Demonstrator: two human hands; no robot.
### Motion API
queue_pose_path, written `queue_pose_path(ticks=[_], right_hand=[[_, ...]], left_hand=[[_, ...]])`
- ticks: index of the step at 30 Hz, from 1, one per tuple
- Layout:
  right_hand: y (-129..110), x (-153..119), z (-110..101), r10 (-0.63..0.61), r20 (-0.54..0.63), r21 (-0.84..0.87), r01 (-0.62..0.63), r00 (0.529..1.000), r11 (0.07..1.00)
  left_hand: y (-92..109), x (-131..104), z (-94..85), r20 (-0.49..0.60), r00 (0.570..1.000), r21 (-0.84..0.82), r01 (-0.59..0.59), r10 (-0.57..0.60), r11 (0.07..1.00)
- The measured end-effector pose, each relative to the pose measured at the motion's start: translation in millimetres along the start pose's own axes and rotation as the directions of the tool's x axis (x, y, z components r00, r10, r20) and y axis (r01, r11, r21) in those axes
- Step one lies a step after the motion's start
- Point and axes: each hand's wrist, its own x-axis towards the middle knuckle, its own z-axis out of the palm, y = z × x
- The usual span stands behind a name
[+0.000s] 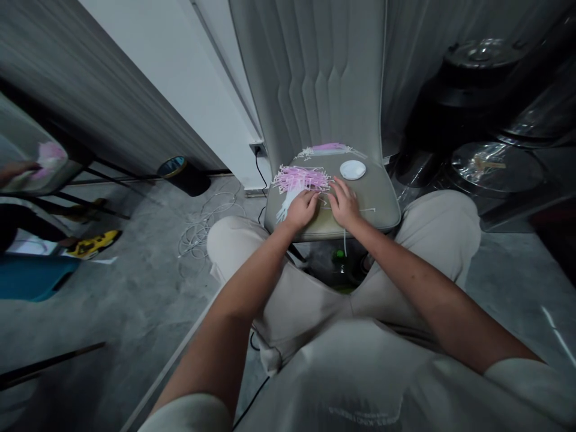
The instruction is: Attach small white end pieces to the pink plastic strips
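A heap of thin pink and white strips [302, 178] lies on the grey chair seat [373, 211]. My left hand [302, 208] is at the near edge of the heap, fingers curled together, beside pale strips fanning out to its left. Just to the right, my right hand [344, 203] has its fingers bent toward the heap's right end; whatever either hand pinches is too small to make out. Behind my right hand sits a round white dish [353, 170]. Farther back lies a smaller row of pink and white strips [330, 147].
A black bin [183, 175] and a tangle of white cable [198, 231] are on the floor to the left. At the far left another person's hand [18, 172] reaches over a second chair. Plastic-wrapped dark objects [490, 162] stand at the right. A green-capped bottle [339, 264] is under the chair.
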Motion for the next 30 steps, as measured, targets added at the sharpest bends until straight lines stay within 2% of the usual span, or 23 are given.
queue_pose_path(ticks=[8, 12, 15, 18, 20, 21, 23, 25, 27, 30], right_hand=[[6, -2, 7, 0.051, -0.047, 0.021, -0.050, 0.998, 0.999], [11, -1, 11, 0.083, -0.064, 0.021, -0.081, 0.995, 0.996], [9, -1, 9, 0.056, -0.054, 0.022, -0.055, 0.997, 0.998], [-1, 0, 4, -0.005, -0.031, 0.017, 0.005, 1.000, 1.000], [-12, 3, 1, -0.097, -0.002, -0.010, 0.097, 0.995, 0.995], [-17, 5, 0, -0.161, 0.014, -0.031, 0.161, 0.987, 0.986], [-27, 13, -2, -0.283, 0.039, -0.067, 0.285, 0.958, 0.956], [-31, 23, -5, -0.357, 0.041, -0.090, 0.359, 0.933, 0.929], [-29, 35, -8, -0.433, 0.070, -0.122, 0.438, 0.899, 0.891], [-20, 54, -12, -0.532, 0.175, -0.161, 0.557, 0.829, 0.815]], left_hand=[[0, 1, 15.4, 0.062, 0.998, -0.075, -0.017, 0.021, 0.997], [-3, 3, 16.4, 0.019, 1.000, -0.232, 0.022, -0.018, 0.973], [-2, 7, 17.4, -0.046, 0.992, -0.405, 0.086, -0.115, 0.910], [10, 13, 17.1, -0.038, 0.977, -0.576, 0.149, -0.209, 0.803], [26, 16, 13.7, 0.025, 0.975, -0.714, 0.173, -0.223, 0.678], [34, 16, 10.7, 0.071, 0.975, -0.796, 0.182, -0.210, 0.577], [51, 18, 1.9, 0.197, 0.970, -0.961, 0.219, -0.139, 0.168], [63, 19, -8.6, 0.242, 0.967, -0.970, 0.243, -0.081, 0.008], [69, 20, -18.4, 0.250, 0.966, -0.968, 0.250, -0.064, -0.016], [71, 22, -27.7, 0.201, 0.972, -0.980, 0.200, -0.121, -0.022]])
